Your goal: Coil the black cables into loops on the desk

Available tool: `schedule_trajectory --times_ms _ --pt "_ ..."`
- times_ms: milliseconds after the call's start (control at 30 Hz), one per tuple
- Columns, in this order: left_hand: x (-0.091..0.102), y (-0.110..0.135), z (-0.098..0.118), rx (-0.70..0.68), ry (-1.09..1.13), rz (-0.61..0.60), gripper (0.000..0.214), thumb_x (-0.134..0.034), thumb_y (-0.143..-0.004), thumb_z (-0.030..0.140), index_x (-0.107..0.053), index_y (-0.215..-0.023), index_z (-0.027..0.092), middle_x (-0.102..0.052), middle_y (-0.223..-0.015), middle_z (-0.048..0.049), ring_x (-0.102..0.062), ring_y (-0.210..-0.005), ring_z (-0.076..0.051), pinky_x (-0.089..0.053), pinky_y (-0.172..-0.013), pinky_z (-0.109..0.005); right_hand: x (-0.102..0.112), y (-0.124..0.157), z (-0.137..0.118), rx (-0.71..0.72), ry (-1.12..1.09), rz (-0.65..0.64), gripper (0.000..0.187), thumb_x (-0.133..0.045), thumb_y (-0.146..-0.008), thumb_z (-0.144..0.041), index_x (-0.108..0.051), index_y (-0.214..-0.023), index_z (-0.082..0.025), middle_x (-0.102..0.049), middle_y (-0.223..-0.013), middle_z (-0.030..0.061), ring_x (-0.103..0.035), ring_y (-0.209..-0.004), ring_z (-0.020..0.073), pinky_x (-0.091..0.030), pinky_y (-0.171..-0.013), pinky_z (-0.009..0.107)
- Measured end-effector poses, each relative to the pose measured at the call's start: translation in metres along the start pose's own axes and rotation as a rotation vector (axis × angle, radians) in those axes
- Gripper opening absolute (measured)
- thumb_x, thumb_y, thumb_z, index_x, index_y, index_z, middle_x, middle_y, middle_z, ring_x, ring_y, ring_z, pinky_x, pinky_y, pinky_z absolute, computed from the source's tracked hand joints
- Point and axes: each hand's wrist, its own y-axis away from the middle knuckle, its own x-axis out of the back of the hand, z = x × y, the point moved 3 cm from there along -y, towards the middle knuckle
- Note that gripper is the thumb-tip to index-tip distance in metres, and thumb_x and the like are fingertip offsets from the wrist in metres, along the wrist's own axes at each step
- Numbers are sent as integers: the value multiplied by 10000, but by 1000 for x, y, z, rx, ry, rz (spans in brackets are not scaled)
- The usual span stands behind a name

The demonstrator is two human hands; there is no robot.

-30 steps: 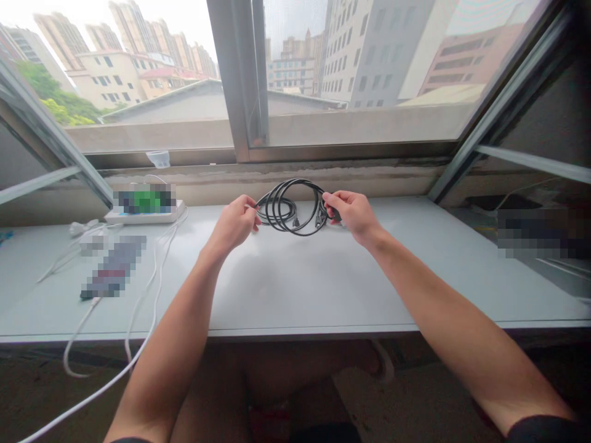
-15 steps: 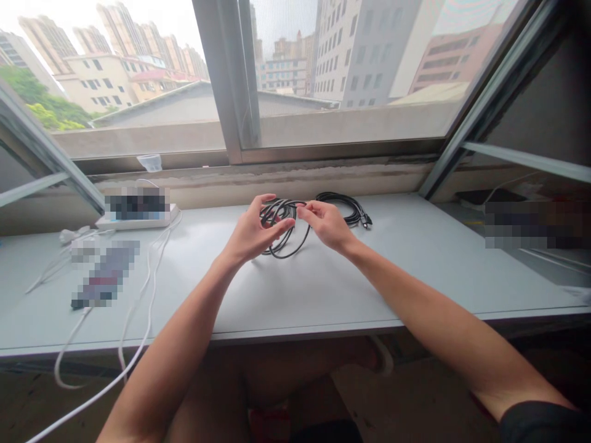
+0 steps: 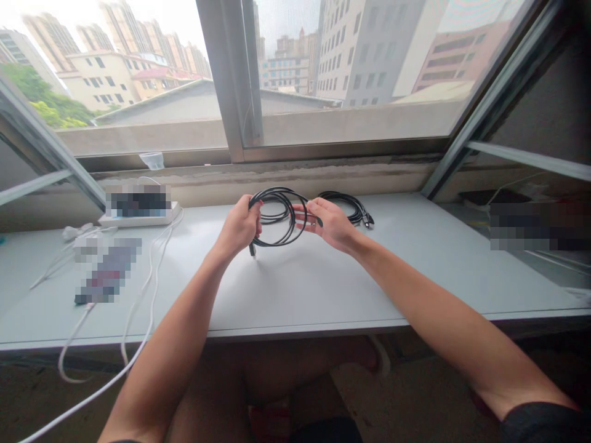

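My left hand (image 3: 240, 229) is closed round the left side of a coiled black cable (image 3: 277, 217), lifting the loops off the grey table (image 3: 300, 289). One plug end hangs down below that fist. My right hand (image 3: 330, 223) is at the coil's right side, fingers partly spread, with a strand and a plug tip against them. A second coiled black cable (image 3: 347, 208) lies flat on the table just behind my right hand.
At the left stand a white power strip (image 3: 138, 215), white cables (image 3: 138, 307) trailing over the table's front edge, and a blurred flat device (image 3: 108, 277). A window frame and sill run along the back. Blurred items sit on the ledge at far right.
One coil was left lying on the table at the back right. My left hand has closed on the other coil and raised it upright; my right hand has moved to its right side.
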Motion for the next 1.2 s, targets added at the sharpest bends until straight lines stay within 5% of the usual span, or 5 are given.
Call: schedule_trajectory --times_ms 267,467,633,933,1200 --pt "-12 10 3 20 59 -177 228 -523 -1009 440 -505 -972 216 -513 -734 55 -592 -520 -95 -452 -503 -208 -7 4 1 33 98 -96 581 -742 -904 -433 -541 -1440 -335 -669 -1016 4 -689 -819 155 -607 -743 325" --pt "-11 14 15 93 285 -433 334 -575 -909 398 -624 -1153 175 -689 -844 -38 -681 -758 -172 -541 -727 -295 2 0 -10 56 -15 -13 528 -765 -880 -485 -645 -1364 -311 -470 -740 -64 -331 -489 63 -348 -425 202" --pt "1 17 21 139 415 -581 558 -804 -748 299 -700 -1277 154 -745 -1121 -133 -714 -986 -228 -545 -892 -352 11 -1 -17 -13 -53 31 502 -753 -879 -436 -650 -1361 -337 -471 -735 -53 -331 -492 76 -294 -394 197" --pt "-3 9 7 131 343 -395 463 -866 -773 531 -606 -837 154 -569 -627 26 -576 -546 -97 -499 -557 -228 15 -1 -19 21 -26 17 528 -789 -856 -445 -669 -1350 -304 -517 -795 -50 -304 -490 54 -355 -424 208" --pt "-28 12 2 155 352 -311 555 -641 -889 709 -589 -974 163 -687 -836 -45 -723 -747 -176 -623 -706 -334 15 -6 -9 122 80 88 511 -773 -849 -558 -641 -1251 -271 -406 -708 -80 -302 -476 62 -297 -392 196"
